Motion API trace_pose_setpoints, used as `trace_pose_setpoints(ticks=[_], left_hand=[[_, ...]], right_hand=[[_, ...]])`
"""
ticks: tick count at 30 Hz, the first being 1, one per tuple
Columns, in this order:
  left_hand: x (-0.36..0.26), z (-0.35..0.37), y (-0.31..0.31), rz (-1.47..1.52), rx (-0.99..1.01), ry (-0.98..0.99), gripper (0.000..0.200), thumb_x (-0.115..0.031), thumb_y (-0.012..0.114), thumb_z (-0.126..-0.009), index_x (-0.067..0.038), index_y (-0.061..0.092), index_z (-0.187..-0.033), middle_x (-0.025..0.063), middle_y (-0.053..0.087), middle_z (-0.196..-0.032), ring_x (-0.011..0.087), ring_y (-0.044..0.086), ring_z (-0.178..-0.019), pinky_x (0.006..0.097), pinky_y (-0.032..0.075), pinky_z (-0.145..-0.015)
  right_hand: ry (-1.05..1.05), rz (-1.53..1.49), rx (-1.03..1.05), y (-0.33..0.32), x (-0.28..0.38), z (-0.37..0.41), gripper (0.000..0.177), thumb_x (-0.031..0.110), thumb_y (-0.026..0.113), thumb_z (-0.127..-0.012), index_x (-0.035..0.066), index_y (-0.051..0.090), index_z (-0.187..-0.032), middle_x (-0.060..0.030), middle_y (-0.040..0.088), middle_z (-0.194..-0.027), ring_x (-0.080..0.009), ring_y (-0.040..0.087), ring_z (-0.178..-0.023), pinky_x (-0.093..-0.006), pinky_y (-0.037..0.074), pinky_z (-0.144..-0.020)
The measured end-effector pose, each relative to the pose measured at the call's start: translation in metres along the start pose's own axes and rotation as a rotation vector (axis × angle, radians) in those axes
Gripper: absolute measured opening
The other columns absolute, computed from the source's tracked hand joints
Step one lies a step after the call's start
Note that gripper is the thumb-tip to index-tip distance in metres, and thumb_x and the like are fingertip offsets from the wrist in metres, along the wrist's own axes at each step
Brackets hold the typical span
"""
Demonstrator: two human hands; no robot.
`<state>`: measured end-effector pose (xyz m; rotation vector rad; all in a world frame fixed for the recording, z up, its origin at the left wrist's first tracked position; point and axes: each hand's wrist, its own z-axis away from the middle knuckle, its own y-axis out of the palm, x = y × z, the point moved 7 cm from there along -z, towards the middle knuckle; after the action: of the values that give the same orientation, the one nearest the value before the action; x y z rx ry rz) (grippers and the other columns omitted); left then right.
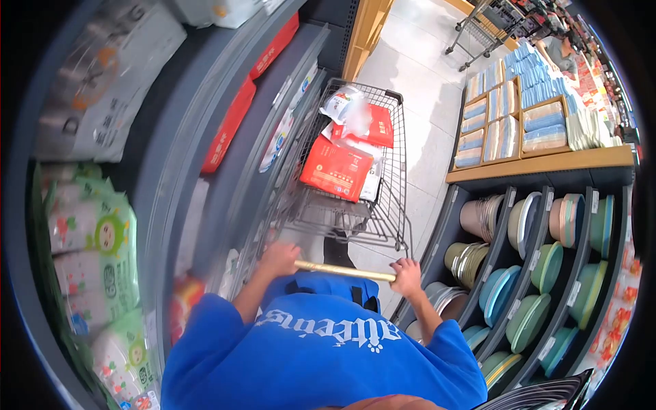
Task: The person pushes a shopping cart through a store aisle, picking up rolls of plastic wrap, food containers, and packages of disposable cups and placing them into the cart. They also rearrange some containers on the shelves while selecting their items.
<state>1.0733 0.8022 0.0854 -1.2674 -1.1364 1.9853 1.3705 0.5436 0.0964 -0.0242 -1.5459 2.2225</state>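
Note:
My left hand (279, 259) is closed round one end of the yellowish handlebar of a shopping cart (401, 171). At the other end of the bar, my right hand (408, 275) is wrapped round it near the cart's frame. The handlebar (345, 271) lies across in front of my blue shirt. Inside the wire basket are red packages (336, 168) with pale print, a white package (342, 102) at the far end and some clear plastic wrap. Part of the basket's left side is blurred against the shelf.
Grey shelves (205, 89) with wipes packs (113, 273) and red packs run close along the left. Racks of stacked basins (536, 321) stand on the right, under folded towels (544, 126). Another cart (488, 31) and a person (562, 58) are farther off. Pale floor tiles (413, 96) lie ahead.

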Motion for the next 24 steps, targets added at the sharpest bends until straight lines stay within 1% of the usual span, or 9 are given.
trace_pose_setpoints(ticks=[3, 6, 7, 11, 14, 16, 20, 22, 24], left_hand=[[0.006, -0.002, -0.005, 0.003, 0.044, -0.023, 0.027, -0.025, 0.076, -0.066, -0.01, 0.067, -0.087, 0.0089, 0.066, -0.086, 0.031, 0.067, -0.085, 0.0453, 0.053, -0.077], [0.009, -0.006, -0.006, 0.006, 0.187, -0.081, 0.029, -0.027, 0.078, -0.065, -0.011, 0.067, -0.086, 0.0091, 0.066, -0.085, 0.0307, 0.066, -0.085, 0.0445, 0.052, -0.079], [0.007, -0.008, -0.007, -0.006, 0.204, -0.081, 0.029, -0.028, 0.078, -0.065, -0.011, 0.067, -0.085, 0.009, 0.066, -0.085, 0.0306, 0.066, -0.085, 0.0445, 0.052, -0.079], [0.01, -0.01, 0.005, -0.001, 0.22, -0.098, 0.03, -0.032, 0.078, -0.064, -0.012, 0.067, -0.083, 0.0087, 0.065, -0.083, 0.0303, 0.065, -0.085, 0.044, 0.05, -0.083], [0.008, -0.017, 0.002, 0.012, 0.201, -0.108, 0.027, -0.032, 0.076, -0.065, -0.012, 0.067, -0.081, 0.0079, 0.064, -0.08, 0.0299, 0.065, -0.085, 0.0426, 0.047, -0.089], [0.006, -0.017, -0.003, 0.021, 0.224, -0.136, 0.025, -0.03, 0.075, -0.066, -0.012, 0.067, -0.081, 0.0078, 0.064, -0.079, 0.0295, 0.065, -0.085, 0.0428, 0.047, -0.091], [0.012, -0.012, 0.014, -0.018, 0.371, -0.148, 0.032, -0.039, 0.073, -0.072, -0.012, 0.066, -0.086, 0.0071, 0.063, -0.087, 0.0269, 0.065, -0.088, 0.042, 0.051, -0.079], [0.011, -0.011, 0.014, -0.017, 0.382, -0.169, 0.032, -0.04, 0.07, -0.076, -0.011, 0.065, -0.087, 0.0066, 0.063, -0.088, 0.0266, 0.065, -0.089, 0.0411, 0.051, -0.081], [0.011, -0.013, 0.011, 0.006, 0.405, -0.195, 0.031, -0.04, 0.07, -0.076, -0.011, 0.065, -0.087, 0.0069, 0.063, -0.088, 0.0266, 0.065, -0.089, 0.0407, 0.05, -0.082]], right_hand=[[-0.161, -0.148, -0.174, -0.05, 0.021, 0.0, 0.079, 0.045, 0.08, -0.067, 0.009, 0.056, -0.134, -0.0173, 0.052, -0.132, -0.0377, 0.045, -0.131, -0.0626, 0.028, -0.11], [-0.269, -0.286, -0.156, -0.051, 0.0, -0.03, 0.093, 0.052, 0.079, -0.072, 0.007, 0.042, -0.144, -0.0229, 0.039, -0.143, -0.0437, 0.034, -0.14, -0.0671, 0.016, -0.114], [-0.297, -0.281, -0.238, -0.067, -0.001, -0.057, 0.084, 0.041, 0.08, -0.075, 0.005, 0.044, -0.142, -0.0225, 0.04, -0.142, -0.0436, 0.036, -0.138, -0.0635, 0.022, -0.114], [0.045, -0.604, -0.331, -0.027, -0.088, -0.253, 0.075, 0.03, 0.078, -0.082, -0.001, 0.043, -0.141, -0.0268, 0.043, -0.141, -0.0429, 0.04, -0.135, -0.0467, 0.036, -0.112], [0.701, -1.027, -0.24, 0.027, -0.165, -0.395, 0.072, 0.039, 0.075, -0.087, -0.007, 0.049, -0.135, -0.0256, 0.06, -0.129, -0.0419, 0.057, -0.12, -0.044, 0.044, -0.104], [0.689, -1.31, -0.257, 0.09, -0.21, -0.483, 0.071, 0.048, 0.075, -0.087, -0.004, 0.054, -0.13, -0.0197, 0.064, -0.118, -0.0326, 0.066, -0.1, -0.0387, 0.054, -0.086], [0.9, -2.189, -0.666, 0.072, -0.184, -0.523, 0.066, 0.039, 0.078, -0.086, -0.004, 0.053, -0.128, -0.0182, 0.062, -0.13, -0.0375, 0.065, -0.111, -0.0602, 0.057, -0.08], [1.031, -2.203, -0.757, 0.082, -0.184, -0.528, 0.062, 0.03, 0.08, -0.085, -0.003, 0.052, -0.129, -0.0199, 0.06, -0.131, -0.041, 0.066, -0.107, -0.0699, 0.056, -0.077], [1.204, -2.009, -0.866, 0.076, -0.177, -0.521, 0.066, 0.021, 0.083, -0.081, -0.002, 0.048, -0.132, -0.0249, 0.058, -0.132, -0.0404, 0.069, -0.1, -0.067, 0.059, -0.069]])
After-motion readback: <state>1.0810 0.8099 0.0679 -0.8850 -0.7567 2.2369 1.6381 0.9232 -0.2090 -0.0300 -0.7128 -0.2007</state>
